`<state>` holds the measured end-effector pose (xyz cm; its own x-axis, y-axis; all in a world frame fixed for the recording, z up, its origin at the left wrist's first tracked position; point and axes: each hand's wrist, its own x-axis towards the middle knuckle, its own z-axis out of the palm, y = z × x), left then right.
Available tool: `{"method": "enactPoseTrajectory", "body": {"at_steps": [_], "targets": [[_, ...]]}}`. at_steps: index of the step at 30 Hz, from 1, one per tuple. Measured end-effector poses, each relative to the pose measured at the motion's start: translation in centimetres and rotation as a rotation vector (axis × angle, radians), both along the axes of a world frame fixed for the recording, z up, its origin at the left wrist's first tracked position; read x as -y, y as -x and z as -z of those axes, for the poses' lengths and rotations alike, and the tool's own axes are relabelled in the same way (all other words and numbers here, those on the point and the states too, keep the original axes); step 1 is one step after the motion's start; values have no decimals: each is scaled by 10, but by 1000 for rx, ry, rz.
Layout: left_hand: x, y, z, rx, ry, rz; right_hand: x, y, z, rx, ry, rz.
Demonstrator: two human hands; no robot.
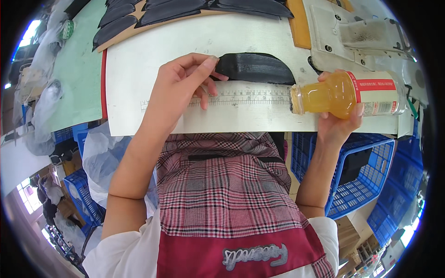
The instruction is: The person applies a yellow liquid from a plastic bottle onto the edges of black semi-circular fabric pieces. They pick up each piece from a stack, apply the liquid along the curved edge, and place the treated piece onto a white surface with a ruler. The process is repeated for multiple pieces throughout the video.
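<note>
My right hand is wrapped round a glass bottle of amber liquid with a red and cream label. The bottle lies tilted on its side, its crusted mouth toward the left, just right of a black curved piece of fabric or leather. That piece has a dull greyish streak along its upper face. At its left end, my left hand pinches the tip between thumb and forefinger, other fingers curled loosely. Beneath both hands is a white work table with a printed ruler scale along its near side.
Several black curved pieces lie on a brown board at the far edge. A sewing machine stands at the far right, beside a wooden strip. Blue crates sit below the table at right; clear plastic bags hang at left.
</note>
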<state>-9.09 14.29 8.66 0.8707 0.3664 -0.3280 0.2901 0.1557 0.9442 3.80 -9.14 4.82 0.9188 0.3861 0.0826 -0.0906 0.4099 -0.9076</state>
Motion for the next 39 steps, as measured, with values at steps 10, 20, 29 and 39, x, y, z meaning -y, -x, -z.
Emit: {"method": "enactPoseTrajectory", "body": {"at_steps": [10, 20, 29, 39], "targets": [[-9, 5, 7, 36, 7, -7, -14, 9, -4, 31, 10, 46], [-5, 7, 8, 82, -531, -32, -20, 12, -7, 23, 22, 47], [-3, 9, 9, 50, -605, -56, -14, 9, -3, 11, 35, -9], [-5, 12, 12, 130, -777, -98, -19, 13, -3, 6, -23, 11]]}}
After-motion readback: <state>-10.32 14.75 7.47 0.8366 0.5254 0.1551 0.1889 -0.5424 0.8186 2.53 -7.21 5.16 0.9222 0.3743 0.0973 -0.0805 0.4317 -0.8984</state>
